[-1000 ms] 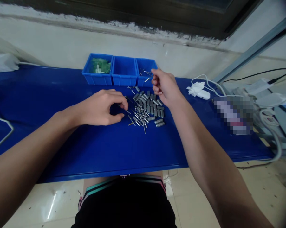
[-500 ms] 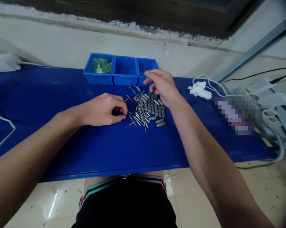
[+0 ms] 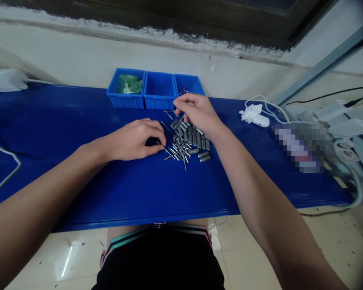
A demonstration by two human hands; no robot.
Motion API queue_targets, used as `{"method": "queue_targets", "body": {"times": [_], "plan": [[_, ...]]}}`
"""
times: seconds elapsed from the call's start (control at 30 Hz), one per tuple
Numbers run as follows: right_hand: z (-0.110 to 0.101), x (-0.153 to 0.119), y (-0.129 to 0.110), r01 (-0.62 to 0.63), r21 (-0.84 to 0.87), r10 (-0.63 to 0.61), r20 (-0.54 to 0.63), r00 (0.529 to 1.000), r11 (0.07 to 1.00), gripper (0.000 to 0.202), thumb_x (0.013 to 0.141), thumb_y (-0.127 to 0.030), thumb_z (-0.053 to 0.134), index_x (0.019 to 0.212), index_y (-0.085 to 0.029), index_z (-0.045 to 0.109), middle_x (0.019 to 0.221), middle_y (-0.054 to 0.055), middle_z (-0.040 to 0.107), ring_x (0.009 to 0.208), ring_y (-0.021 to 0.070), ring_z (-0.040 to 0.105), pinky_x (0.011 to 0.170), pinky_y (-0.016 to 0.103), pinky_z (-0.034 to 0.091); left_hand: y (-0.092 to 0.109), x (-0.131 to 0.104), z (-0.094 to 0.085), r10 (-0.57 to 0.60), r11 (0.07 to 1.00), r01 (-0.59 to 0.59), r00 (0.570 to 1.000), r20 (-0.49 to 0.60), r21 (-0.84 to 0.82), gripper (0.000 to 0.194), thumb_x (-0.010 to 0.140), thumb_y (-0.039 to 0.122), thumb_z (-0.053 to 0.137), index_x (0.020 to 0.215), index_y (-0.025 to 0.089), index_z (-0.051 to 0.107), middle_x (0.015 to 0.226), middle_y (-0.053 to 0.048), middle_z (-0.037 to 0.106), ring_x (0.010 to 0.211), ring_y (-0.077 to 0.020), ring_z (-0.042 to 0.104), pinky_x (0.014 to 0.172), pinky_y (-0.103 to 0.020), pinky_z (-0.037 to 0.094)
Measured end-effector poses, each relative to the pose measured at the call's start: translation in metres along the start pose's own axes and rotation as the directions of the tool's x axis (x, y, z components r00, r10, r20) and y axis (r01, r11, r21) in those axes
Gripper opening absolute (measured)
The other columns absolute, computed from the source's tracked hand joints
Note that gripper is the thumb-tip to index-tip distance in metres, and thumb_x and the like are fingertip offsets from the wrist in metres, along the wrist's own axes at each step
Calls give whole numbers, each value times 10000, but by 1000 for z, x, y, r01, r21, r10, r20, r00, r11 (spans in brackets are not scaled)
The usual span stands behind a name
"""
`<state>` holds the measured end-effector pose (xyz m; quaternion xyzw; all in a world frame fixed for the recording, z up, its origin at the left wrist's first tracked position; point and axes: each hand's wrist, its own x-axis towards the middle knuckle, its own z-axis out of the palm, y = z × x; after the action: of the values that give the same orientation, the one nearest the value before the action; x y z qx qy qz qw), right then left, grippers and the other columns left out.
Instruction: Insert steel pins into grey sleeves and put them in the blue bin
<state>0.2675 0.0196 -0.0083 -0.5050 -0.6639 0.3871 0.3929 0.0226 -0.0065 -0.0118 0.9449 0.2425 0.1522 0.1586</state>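
On the blue table lies a pile of slim metal blind rivets point(image 3: 178, 150), mixed along its right side with grey metal cylinders point(image 3: 194, 139). My left hand point(image 3: 136, 139) rests at the pile's left edge, thumb and forefinger pinched on a thin blind rivet point(image 3: 168, 152). Above the pile's far side is my right hand point(image 3: 196, 110), its thumb and forefinger pressed together in front of the right blue bin point(image 3: 190, 80). Whatever those fingertips hold, if anything, cannot be made out. A few thin metal pieces show inside that bin.
Left of that bin stand a middle blue bin point(image 3: 159, 102) and a left blue bin point(image 3: 125, 100) with green and clear bags. On the right lie a crumpled tissue point(image 3: 250, 113), a white device point(image 3: 261, 121) and cables. A white cable point(image 3: 6, 151) runs along the left.
My right hand has drawn back from the right bin, toward me and to the left, and its fingertips have come together. My left hand has shifted slightly right along the rivets.
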Motion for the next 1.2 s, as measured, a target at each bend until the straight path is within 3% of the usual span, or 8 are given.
{"method": "queue_targets", "body": {"times": [0.13,0.27,0.4,0.53,0.77,0.87,1.0,1.2], "plan": [[2,-1,-2,18,-22,-18,14,1000,1000,381,953,-639,722,963,-258,721,952,51,718,747,162,600,719,353,503,-3,0,-1,-21,1000,21,1000,2,2,231,1022,357,579,994,243,777,1055,-49,781,1000,-242,708,960,-406,535],[4,-5,-8,108,-47,-105,61,993,993,340,956,-581,734,923,-242,741,926,40,714,787,175,608,750,360,491,2,1,-4,-113,993,113,975,-193,-13,233,1033,381,581,1033,226,754,1028,-42,797,956,-230,726,936,-392,554],[7,-13,-18,165,-101,-139,228,964,981,338,973,-556,706,868,-239,758,857,24,702,792,185,593,747,362,468,6,1,-6,-292,957,261,845,-448,-130,273,1028,467,652,1049,214,751,1026,-14,793,891,-188,707,840,-364,564],[15,-16,-19,196,-83,-156,350,924,977,262,983,-477,685,936,-239,786,930,24,753,859,195,637,799,363,482,1,3,-5,-359,931,237,730,-582,-277,385,1035,532,668,1205,187,663,1135,-9,758,991,-166,700,840,-358,575],[19,-12,-16,161,-26,-151,220,964,987,311,984,-543,698,954,-235,737,993,41,741,879,178,630,802,343,497,0,8,-6,-448,861,119,637,-627,-494,339,934,464,822,1041,199,640,1040,-27,761,910,-171,756,781,-368,651],[18,-11,-18,135,-33,-127,180,975,990,404,981,-633,686,928,-234,714,990,47,724,863,172,614,791,341,502,3,9,-6,-451,850,91,635,-628,-519,343,911,449,844,1004,191,638,1028,-13,758,907,-161,760,817,-366,678],[19,-11,-19,171,5,-170,138,976,985,466,967,-695,673,911,-233,701,989,55,712,875,178,627,784,342,514,4,7,-5,-417,864,88,678,-606,-496,315,930,430,820,1042,195,642,1106,-45,756,952,-196,768,904,-451,680],[9,-6,-21,104,112,-94,-93,991,988,456,894,-718,754,1075,-302,710,977,23,708,841,175,658,652,292,481,-1,1,-6,-350,907,141,778,-521,-398,462,992,383,684,1415,246,556,1362,-82,718,1143,-251,753,964,-469,644]]}}
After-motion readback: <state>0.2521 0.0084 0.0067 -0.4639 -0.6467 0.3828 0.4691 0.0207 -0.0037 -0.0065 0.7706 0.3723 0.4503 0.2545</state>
